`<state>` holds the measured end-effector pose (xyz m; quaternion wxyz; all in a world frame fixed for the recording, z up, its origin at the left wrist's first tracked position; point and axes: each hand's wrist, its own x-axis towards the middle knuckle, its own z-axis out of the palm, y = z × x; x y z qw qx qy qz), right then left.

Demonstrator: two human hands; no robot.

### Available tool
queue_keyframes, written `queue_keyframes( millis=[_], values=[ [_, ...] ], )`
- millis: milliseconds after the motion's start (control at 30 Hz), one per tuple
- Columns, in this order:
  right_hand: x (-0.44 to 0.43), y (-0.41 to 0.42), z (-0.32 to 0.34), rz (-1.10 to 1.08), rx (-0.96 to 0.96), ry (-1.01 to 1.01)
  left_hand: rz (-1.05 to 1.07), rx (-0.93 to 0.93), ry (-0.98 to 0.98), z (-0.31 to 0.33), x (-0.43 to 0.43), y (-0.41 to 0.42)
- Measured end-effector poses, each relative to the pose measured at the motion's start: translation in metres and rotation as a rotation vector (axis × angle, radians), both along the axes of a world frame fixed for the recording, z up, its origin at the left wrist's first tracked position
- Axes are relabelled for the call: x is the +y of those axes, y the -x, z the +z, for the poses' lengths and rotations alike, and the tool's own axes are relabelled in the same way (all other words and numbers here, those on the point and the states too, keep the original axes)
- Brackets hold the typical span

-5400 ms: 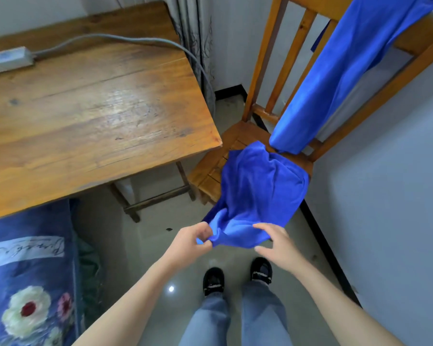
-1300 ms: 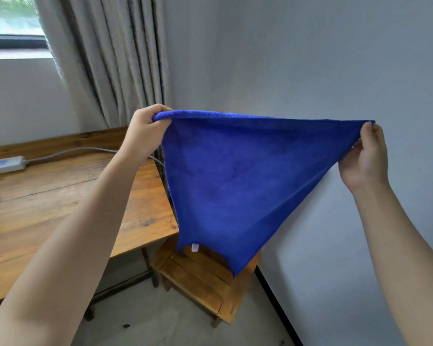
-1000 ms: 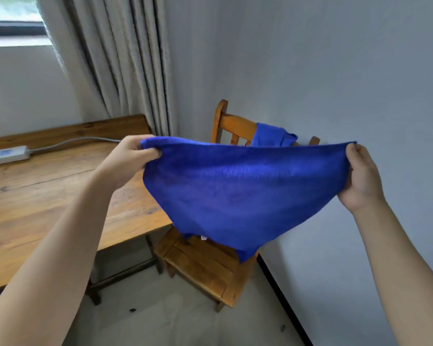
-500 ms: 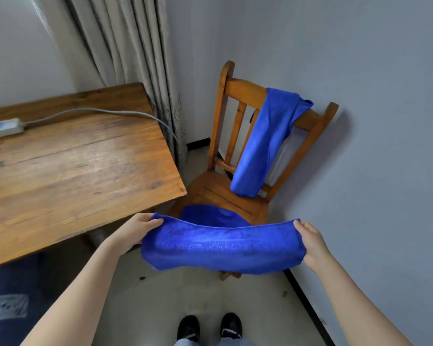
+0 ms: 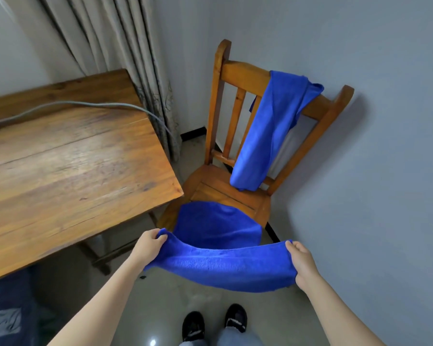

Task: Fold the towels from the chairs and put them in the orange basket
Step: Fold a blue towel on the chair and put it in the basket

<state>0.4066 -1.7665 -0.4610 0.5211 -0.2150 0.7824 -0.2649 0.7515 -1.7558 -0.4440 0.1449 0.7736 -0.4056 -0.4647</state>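
- Farthest left, a wooden table (image 5: 73, 171) carries a grey cable (image 5: 85, 104).
- Left hand (image 5: 146, 248) pinches the left corner of the blue towel (image 5: 223, 265) with curled fingers.
- That towel hangs stretched between both hands, its far half lying on the front of the wooden chair (image 5: 235, 76) seat.
- A second blue towel (image 5: 273, 128) drapes over the chair's backrest.
- Right hand (image 5: 301, 263) grips the towel's right end.

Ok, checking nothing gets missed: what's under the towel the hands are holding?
The far half of the towel rests on the chair seat; the near half, held by left hand and right hand, hangs over floor. The seat surface beneath is hidden.
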Motion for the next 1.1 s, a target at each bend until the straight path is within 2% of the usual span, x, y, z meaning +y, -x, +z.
queue_keyframes(
  millis=[233, 467, 733, 900, 1000, 1100],
  values=[
    [-0.035, 0.001, -0.037, -0.023, 0.064, -0.021, 0.142, -0.102, 0.077, -0.035, -0.036, 0.021],
    [-0.080, 0.015, -0.082, 0.077, 0.188, -0.018, 0.187, -0.173, 0.053, -0.076, -0.074, 0.045],
    [-0.122, -0.001, -0.146, 0.207, 0.275, 0.023, 0.202, -0.171, -0.111, -0.143, -0.137, 0.047],
    [-0.146, -0.012, -0.185, 0.232, 0.315, 0.103, 0.234, -0.228, -0.052, -0.194, -0.168, 0.044],
    [-0.152, -0.009, -0.208, 0.289, 0.390, 0.032, 0.166, -0.274, -0.040, -0.211, -0.174, 0.040],
    [-0.153, -0.011, -0.225, 0.356, 0.428, -0.082, 0.160, -0.242, -0.146, -0.224, -0.182, 0.037]
  ],
)
